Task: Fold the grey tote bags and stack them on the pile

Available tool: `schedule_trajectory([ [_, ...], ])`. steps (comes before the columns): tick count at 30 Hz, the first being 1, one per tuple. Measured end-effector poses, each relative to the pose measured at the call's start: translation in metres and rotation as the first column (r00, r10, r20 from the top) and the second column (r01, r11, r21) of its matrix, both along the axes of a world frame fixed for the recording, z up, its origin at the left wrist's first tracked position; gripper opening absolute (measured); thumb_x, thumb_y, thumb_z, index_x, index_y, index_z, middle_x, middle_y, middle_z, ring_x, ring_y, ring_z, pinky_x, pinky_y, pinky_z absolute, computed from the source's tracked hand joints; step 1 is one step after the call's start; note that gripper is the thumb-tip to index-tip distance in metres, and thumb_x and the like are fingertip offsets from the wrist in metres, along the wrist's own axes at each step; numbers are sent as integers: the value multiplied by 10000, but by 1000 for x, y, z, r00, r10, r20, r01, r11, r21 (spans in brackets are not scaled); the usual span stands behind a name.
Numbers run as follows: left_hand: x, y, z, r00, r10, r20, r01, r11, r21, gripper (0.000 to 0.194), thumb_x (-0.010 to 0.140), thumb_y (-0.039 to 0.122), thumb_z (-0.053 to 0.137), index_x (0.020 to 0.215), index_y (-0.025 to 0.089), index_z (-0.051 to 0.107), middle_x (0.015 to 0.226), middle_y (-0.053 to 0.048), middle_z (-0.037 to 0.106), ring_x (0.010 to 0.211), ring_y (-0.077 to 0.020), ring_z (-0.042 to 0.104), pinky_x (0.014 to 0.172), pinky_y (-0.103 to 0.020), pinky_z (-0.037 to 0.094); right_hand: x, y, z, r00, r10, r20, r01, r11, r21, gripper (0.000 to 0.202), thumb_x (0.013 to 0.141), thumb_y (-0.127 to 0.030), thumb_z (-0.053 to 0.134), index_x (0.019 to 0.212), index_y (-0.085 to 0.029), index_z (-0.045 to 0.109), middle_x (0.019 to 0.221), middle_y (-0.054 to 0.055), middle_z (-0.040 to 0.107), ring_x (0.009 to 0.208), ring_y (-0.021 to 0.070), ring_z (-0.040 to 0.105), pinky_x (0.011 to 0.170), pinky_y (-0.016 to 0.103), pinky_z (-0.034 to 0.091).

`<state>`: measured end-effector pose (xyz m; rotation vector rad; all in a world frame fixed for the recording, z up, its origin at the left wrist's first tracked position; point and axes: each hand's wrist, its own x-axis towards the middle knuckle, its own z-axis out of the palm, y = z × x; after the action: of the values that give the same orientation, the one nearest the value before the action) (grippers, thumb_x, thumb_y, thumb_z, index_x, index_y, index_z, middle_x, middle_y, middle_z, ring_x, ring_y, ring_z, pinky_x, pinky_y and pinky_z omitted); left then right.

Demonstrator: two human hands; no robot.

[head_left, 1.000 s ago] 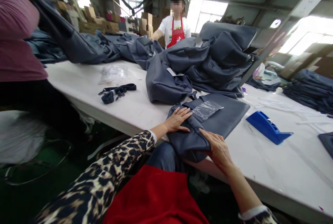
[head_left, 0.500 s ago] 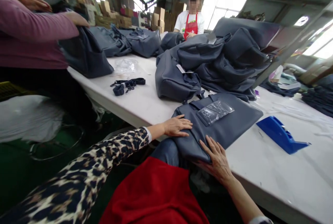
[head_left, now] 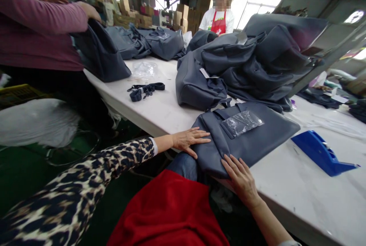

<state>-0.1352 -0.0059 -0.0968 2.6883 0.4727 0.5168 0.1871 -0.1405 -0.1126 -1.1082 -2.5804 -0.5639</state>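
Observation:
A dark blue-grey bag point(head_left: 251, 143) lies flat at the near table edge, with a clear plastic-wrapped patch point(head_left: 243, 124) on its upper face. My left hand point(head_left: 188, 139) rests on the bag's left end, fingers stretched and thumb spread apart. On the bag's near edge lies my right hand point(head_left: 240, 175), its fingers extended over the surface and its palm at the table edge. Neither hand grips anything. To the right of the bag stands a blue tape dispenser point(head_left: 320, 150).
More dark bags point(head_left: 203, 82) are heaped behind the flat one. A coiled strap with metal clips point(head_left: 145, 90) and clear plastic point(head_left: 144, 69) lie on the white table point(head_left: 160, 111). At left, a person in a pink sleeve point(head_left: 48, 21) handles another bag; a person in a red apron point(head_left: 219, 23) stands beyond.
My left hand has slid slightly left and its thumb has spread. The view has turned a little left, so most things sit further right. The bag remains under my hands.

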Motion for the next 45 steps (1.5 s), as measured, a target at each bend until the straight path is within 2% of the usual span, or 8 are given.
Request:
schedule_trajectory([
  [7,-1,-14,20,1000,30,-9,-29,994,102,687,850,333,660,1487,248,418,1576,-111,352,1458,-293,307,1224,-503,74,-24,21,34,982,-29,-186,28,1000,-6,371,991,-231,465,1358,-182,494,1315,109,648,1123,186,659,948,311,496],
  [14,-25,-13,0,917,297,267,-297,954,-41,281,869,121,507,1063,191,697,1080,-89,708,1073,-216,595,977,-360,481,-92,34,34,977,-112,-180,106,993,-47,461,909,-259,580,1355,-168,502,1364,142,604,1121,279,626,875,395,485],
  [18,-39,-32,-18,760,541,362,-519,839,-164,400,800,47,492,1122,208,666,1239,-76,634,1202,-220,529,1095,-430,403,-116,38,26,983,-145,-114,142,989,-38,550,827,-175,650,1360,-205,514,1397,133,578,1066,314,601,843,440,460],
  [21,-41,-57,-26,478,748,460,-610,660,-439,469,809,113,530,1266,206,573,1388,-101,521,1318,-248,446,1119,-464,376,-120,42,24,985,-129,-112,125,991,-49,530,835,-172,639,1352,-219,530,1378,123,593,1032,301,604,810,424,458],
  [29,0,-88,-13,288,879,381,-54,412,-910,1019,751,319,772,1543,211,141,1310,-119,606,1177,-246,601,1048,-415,463,-110,42,26,982,-61,-177,60,998,-10,381,936,-245,556,1316,-223,558,1332,85,635,996,247,639,789,370,446],
  [36,13,-101,-4,179,898,402,129,384,-914,967,715,147,677,1545,274,196,1480,-67,494,1316,-234,513,1144,-404,386,-114,19,31,993,-11,-119,20,997,76,359,916,-155,534,1261,-233,596,1284,92,660,934,232,653,759,357,445],
  [41,19,-86,11,233,837,495,292,425,-857,1008,645,93,680,1525,369,272,1490,-8,486,1297,-226,528,1064,-350,463,-106,6,53,984,-53,-170,78,987,143,341,938,-201,517,1269,-253,583,1226,109,662,940,232,637,800,359,432],
  [45,32,-55,4,270,890,367,414,236,-879,795,549,93,708,1313,266,575,1150,-38,714,966,-216,680,819,-302,549,-103,20,43,986,-124,-111,140,978,151,294,905,-223,588,1196,-256,612,1096,92,678,855,224,618,750,346,429],
])
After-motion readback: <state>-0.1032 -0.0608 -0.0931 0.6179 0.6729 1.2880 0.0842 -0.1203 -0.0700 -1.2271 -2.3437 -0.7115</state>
